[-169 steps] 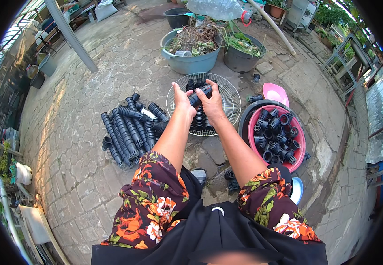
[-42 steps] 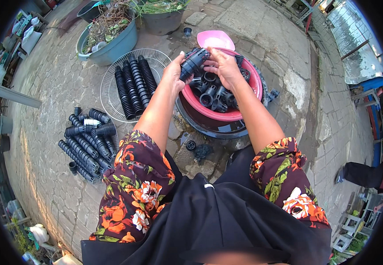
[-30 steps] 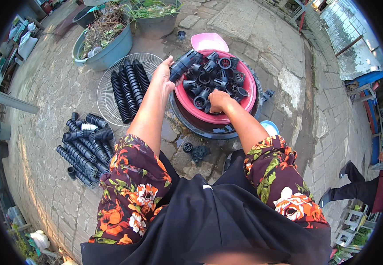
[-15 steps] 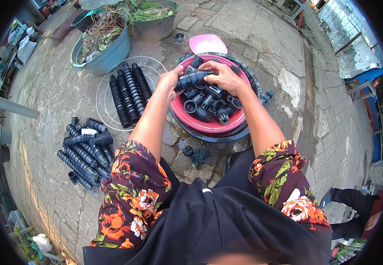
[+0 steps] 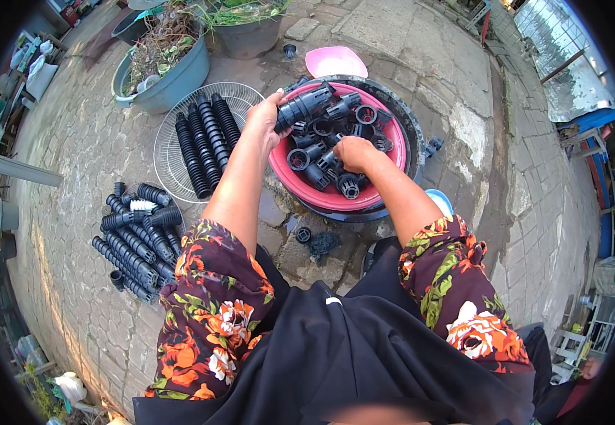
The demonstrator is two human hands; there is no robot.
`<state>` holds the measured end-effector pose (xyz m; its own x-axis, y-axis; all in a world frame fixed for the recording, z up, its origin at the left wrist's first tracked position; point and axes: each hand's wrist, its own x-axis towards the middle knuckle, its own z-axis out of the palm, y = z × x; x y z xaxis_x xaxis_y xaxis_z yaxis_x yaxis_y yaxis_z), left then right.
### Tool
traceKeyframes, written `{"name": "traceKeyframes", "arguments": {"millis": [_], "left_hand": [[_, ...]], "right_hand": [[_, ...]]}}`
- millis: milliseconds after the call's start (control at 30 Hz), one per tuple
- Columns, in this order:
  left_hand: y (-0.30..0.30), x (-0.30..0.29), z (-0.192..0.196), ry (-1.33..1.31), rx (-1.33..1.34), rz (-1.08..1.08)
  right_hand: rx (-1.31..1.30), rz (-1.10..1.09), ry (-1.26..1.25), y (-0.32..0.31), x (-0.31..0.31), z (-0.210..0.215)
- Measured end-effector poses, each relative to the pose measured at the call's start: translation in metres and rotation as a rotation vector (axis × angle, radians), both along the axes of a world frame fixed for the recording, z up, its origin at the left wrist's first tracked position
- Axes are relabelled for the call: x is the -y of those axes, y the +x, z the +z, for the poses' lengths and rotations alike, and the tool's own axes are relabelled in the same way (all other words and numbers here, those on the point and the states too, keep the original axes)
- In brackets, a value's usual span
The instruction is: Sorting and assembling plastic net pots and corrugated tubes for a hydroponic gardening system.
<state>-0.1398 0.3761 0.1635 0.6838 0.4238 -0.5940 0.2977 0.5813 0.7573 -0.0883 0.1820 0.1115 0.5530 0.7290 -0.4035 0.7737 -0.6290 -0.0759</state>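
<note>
My left hand (image 5: 265, 119) is wrapped round a short stack of black plastic net pots (image 5: 303, 108), holding it tilted over the left side of a pink basin (image 5: 330, 200). In the basin lie several loose black net pots (image 5: 348, 185), with slotted ends and round rims. Reaching in among them, my right hand (image 5: 356, 153) has its fingers curled closed; what they hold, if anything, is hidden. To the left, a round white wire rack (image 5: 168, 168) carries long stacks of nested black pots (image 5: 207, 138) lying side by side.
More stacked pots (image 5: 132, 244) are heaped lower left. A dark tub rim (image 5: 412, 117) surrounds the basin. Beyond are a pink bowl (image 5: 336, 62) and a blue-green planter (image 5: 173, 83). A loose pot (image 5: 303, 234) and a dark mesh scrap (image 5: 324, 245) lie on the paving near my feet.
My right hand has left the stack and moved down and right into the basin's loose pots. My left hand keeps the stack, now tilted more steeply. A blue-white dish shows beside my right forearm.
</note>
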Motion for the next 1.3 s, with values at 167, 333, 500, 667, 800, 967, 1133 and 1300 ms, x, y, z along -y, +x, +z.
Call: {"name": "traceKeyframes", "arguments": {"millis": [167, 333, 500, 667, 800, 967, 1133, 1300], "left_hand": [[-0.004, -0.005, -0.006, 0.007, -0.022, 0.013], [-0.003, 0.0, -0.012, 0.021, -0.041, 0.06], [-0.004, 0.007, -0.002, 0.05, -0.056, 0.17], [-0.004, 0.002, 0.003, 0.138, -0.025, 0.227], [-0.005, 0.002, -0.001, 0.107, -0.028, 0.129], [-0.002, 0.009, 0.009, 0.008, 0.021, 0.087], [-0.007, 0.004, 0.009, 0.036, 0.003, 0.082], [-0.009, -0.001, 0.006, 0.07, -0.023, 0.072]], "right_hand": [[-0.215, -0.186, 0.373, 0.022, 0.001, 0.013], [-0.546, -0.792, 0.957, 0.035, -0.003, 0.035], [-0.609, -0.642, 1.041, 0.023, -0.02, 0.058], [-0.419, -0.38, 1.312, 0.014, -0.03, 0.065], [-0.354, -0.325, 1.223, 0.015, -0.03, 0.066], [-0.643, -0.705, 1.138, 0.05, -0.003, 0.027], [0.112, -0.181, 0.239, 0.003, -0.007, -0.014], [0.02, -0.28, 0.213, 0.012, -0.008, -0.007]]}}
